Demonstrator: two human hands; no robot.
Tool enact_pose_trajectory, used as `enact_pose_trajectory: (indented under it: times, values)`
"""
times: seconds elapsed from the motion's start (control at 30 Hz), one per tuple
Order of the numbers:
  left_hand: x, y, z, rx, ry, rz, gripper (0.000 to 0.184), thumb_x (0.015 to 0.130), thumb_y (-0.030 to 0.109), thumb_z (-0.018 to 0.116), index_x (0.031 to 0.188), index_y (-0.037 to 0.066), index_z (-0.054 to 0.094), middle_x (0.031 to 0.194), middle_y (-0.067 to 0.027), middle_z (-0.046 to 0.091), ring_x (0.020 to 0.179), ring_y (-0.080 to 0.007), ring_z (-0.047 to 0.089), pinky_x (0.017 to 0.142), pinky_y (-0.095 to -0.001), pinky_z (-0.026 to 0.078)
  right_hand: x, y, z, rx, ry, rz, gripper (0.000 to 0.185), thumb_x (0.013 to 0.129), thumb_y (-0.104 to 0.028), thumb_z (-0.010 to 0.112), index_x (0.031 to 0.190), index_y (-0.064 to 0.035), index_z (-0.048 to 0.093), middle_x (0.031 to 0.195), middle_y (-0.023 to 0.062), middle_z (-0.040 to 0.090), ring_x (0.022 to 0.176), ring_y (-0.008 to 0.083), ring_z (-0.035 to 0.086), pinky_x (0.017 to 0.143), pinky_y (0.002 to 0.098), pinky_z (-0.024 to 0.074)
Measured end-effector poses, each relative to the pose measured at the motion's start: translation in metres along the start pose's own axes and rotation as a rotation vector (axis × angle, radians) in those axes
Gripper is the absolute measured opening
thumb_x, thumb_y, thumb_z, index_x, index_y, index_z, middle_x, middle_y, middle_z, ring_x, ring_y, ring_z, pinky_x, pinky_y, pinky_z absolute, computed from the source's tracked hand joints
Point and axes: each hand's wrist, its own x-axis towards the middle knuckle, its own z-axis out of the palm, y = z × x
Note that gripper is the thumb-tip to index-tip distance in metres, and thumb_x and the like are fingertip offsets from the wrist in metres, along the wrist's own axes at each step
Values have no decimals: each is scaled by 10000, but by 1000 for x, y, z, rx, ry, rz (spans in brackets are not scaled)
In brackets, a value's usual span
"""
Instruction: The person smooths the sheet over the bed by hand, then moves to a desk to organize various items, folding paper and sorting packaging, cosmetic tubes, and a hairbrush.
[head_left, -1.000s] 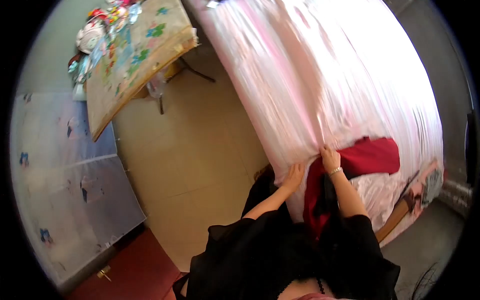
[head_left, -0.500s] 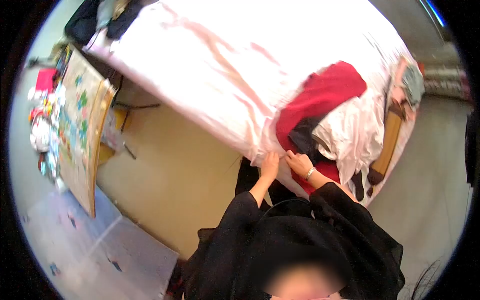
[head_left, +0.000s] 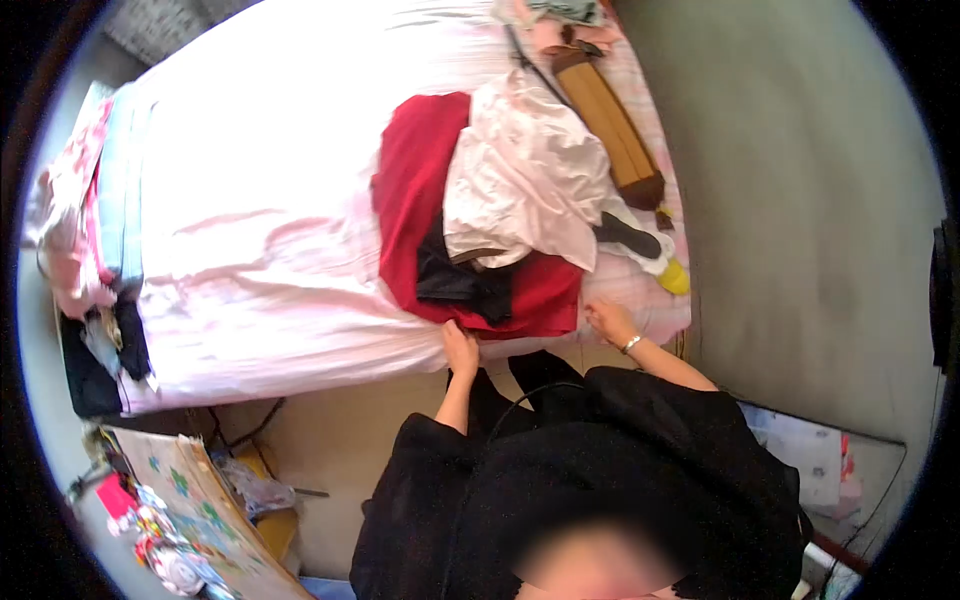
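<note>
A pink-white sheet [head_left: 230,300] covers the bed, wrinkled near its front edge. My left hand [head_left: 461,350] is closed at that edge, at the lower border of a red cloth [head_left: 410,180]; which fabric its fingers pinch is hard to tell. My right hand [head_left: 610,322], with a bracelet at the wrist, is at the bed's edge just right of the red cloth, its fingers bent over the sheet. What it grips, if anything, is too small to make out. On the red cloth lie a black garment [head_left: 455,280] and a crumpled pale pink garment [head_left: 530,170].
A brown-and-tan long object [head_left: 610,125] lies on the bed's right side, near a dark sock-like item [head_left: 630,236] and a yellow-green item [head_left: 673,278]. Folded clothes [head_left: 122,190] lie at the far left. A cluttered table [head_left: 190,490] stands lower left; a grey wall [head_left: 790,180] rises right.
The view has swung to the right, bringing the bed's right end and the wall closer. My hands, close together before, are now apart, one on each side of the red cloth's lower part.
</note>
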Motion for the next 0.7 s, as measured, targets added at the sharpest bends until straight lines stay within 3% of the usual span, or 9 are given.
enact_pose_trajectory:
  times: [0.1,0.17,0.3,0.4,0.47,0.53,0.6,0.63,0.7]
  values:
    - [-9,6,7,56,44,0,462,668,49,543,1074,-60,353,1016,-254,424,939,-406,422,820,-421,346,-66,84,10,105,23,275,167,710,-168,533,850,-78,544,861,132,548,723,336,535,630,392,430]
    - [-19,34,3,92,214,-110,500,652,41,543,1104,-47,348,1058,-233,403,993,-381,395,870,-417,311,-106,120,4,150,-17,480,168,698,-168,533,829,-64,555,826,149,564,738,338,536,654,385,429]
    - [-37,97,32,253,328,107,526,640,62,550,1124,-19,360,1049,-191,413,1021,-331,369,913,-400,268,-160,173,-11,332,-14,676,178,689,-165,529,820,-48,561,771,149,587,747,320,546,664,368,434]
    - [-68,161,105,193,175,429,453,648,70,553,1073,-5,416,1005,-179,442,995,-333,382,889,-404,288,-194,244,2,377,29,635,166,708,-126,521,844,-36,552,809,146,584,760,306,552,681,362,432]
    - [-92,207,166,115,81,517,364,657,77,558,1002,9,464,970,-189,457,926,-330,431,807,-386,361,-215,293,-2,408,55,570,161,715,-132,523,839,-34,549,809,147,582,760,305,551,681,362,432]
    - [-112,239,235,-85,-226,576,298,685,107,569,954,14,480,946,-210,449,840,-336,469,703,-362,413,-240,331,-2,467,66,529,157,721,-139,526,835,-32,546,808,147,580,760,305,551,681,362,432]
    - [-137,299,276,-6,-264,558,278,714,123,561,943,-7,474,923,-220,443,803,-338,489,653,-347,430,-266,359,-21,360,39,567,148,727,-78,508,853,-10,544,801,145,587,740,264,565,659,332,436]
    - [-145,322,291,2,-255,549,278,714,123,561,943,-7,474,923,-220,443,803,-338,489,653,-347,430,-269,356,-52,483,-5,604,148,739,-79,503,864,-5,536,804,148,587,735,266,565,653,332,436]
    - [-151,359,312,118,-118,407,283,754,191,557,937,-4,465,967,-230,420,819,-356,494,672,-392,427,-273,385,-61,404,5,543,147,746,-86,501,863,-5,535,803,151,586,733,275,564,650,336,435]
